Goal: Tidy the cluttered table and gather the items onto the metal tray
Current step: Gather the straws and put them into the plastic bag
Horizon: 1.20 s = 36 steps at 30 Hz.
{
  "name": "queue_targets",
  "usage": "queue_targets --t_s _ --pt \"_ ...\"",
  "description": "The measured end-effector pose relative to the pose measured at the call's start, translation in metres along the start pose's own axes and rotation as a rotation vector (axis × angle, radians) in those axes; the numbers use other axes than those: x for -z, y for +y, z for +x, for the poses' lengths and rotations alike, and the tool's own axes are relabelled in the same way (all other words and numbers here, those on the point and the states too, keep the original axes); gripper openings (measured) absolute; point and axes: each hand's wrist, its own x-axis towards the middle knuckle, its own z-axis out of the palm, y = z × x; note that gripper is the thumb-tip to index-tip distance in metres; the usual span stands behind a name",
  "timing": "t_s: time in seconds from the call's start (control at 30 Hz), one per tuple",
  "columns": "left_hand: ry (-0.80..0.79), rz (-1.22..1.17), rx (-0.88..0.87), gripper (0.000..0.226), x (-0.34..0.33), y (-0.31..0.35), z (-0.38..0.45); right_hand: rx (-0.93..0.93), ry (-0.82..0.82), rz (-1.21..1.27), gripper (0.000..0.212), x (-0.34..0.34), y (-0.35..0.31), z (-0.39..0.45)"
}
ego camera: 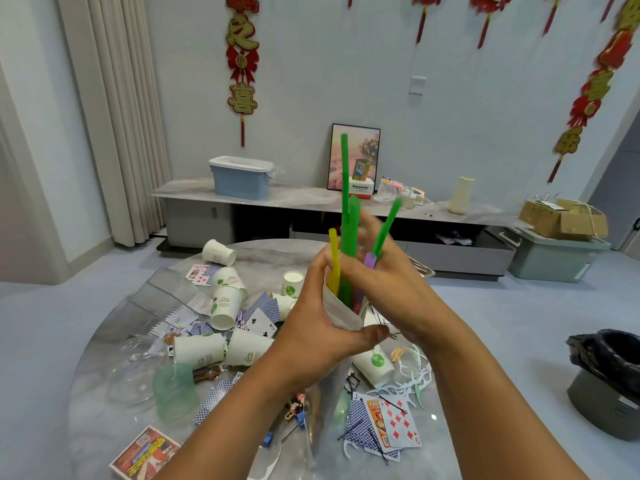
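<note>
While both hands are raised above the middle of the round table, the left hand wraps its fingers around a paper cup and grips it from the side, thumb lying across the cup's lower edge. Coloured plastic strips, green, yellow and purple, stand upright in the cup. The right hand curls over the cup's rim and closes on the strips; motion blur hides exactly which ones its fingertips pinch.

A metal tray shows only as a corner at the far edge of the table, behind the right hand. Paper cups lie tipped over toward the left side among scattered playing cards, and a green plastic tumbler lies on its side near the front left.

The risk I see is in the tall strips: they rise well above the cup, so the load looks top-heavy. If the cup is tilted on its way to the tray, or set down on a card or hairpin, it will likely topple and spill the strips. A hard squeeze could also crush the thin paper wall.
</note>
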Motion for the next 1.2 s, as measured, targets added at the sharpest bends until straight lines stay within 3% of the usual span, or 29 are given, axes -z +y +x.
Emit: queue_targets --t_s 0.07,0.1,0.23,0.3,0.43,0.57,0.67,0.77,0.87,0.93,1.07,1.2 --pt "0.005 0.002 -0.002 0.111 0.0 0.001 0.0 0.126 0.177 -0.013 0.083 -0.001 -0.008 0.002" --pt "0.004 0.006 -0.002 0.113 0.001 0.001 0.0 0.217 0.234 -0.015 0.083 -0.002 -0.013 0.003" --pt "-0.005 0.03 0.002 0.115 0.0 0.003 0.002 0.483 0.289 -0.097 0.052 -0.005 -0.021 0.004" --pt "-0.007 0.016 0.0 0.115 0.0 0.002 0.002 0.417 0.241 -0.15 0.04 -0.006 -0.017 0.004" --pt "-0.021 0.003 0.009 0.118 -0.001 0.0 0.001 0.191 0.153 -0.108 0.041 -0.005 -0.01 0.006" --pt "-0.01 0.005 0.015 0.12 0.0 -0.001 0.003 0.438 0.305 0.098 0.043 -0.001 -0.019 0.006" --pt "-0.015 -0.002 -0.004 0.121 -0.001 -0.001 0.003 0.55 0.317 0.163 0.04 -0.007 -0.02 0.004" --pt "-0.007 -0.037 -0.031 0.117 -0.001 -0.002 0.003 0.444 0.31 0.161 0.033 -0.017 -0.01 0.002" --pt "0.006 -0.051 -0.034 0.112 0.001 -0.002 0.004 0.252 0.242 -0.009 0.024 -0.017 0.0 -0.001" --pt "0.019 -0.059 -0.018 0.113 0.003 -0.003 0.004 0.2 0.218 -0.078 0.034 -0.014 0.002 -0.003" --pt "0.032 -0.052 0.013 0.117 0.003 -0.002 0.004 0.354 0.306 0.074 0.044 -0.016 -0.007 -0.006" --pt "0.003 -0.04 -0.004 0.118 0.003 -0.003 0.005 0.513 0.268 -0.054 0.052 -0.018 -0.02 -0.005"
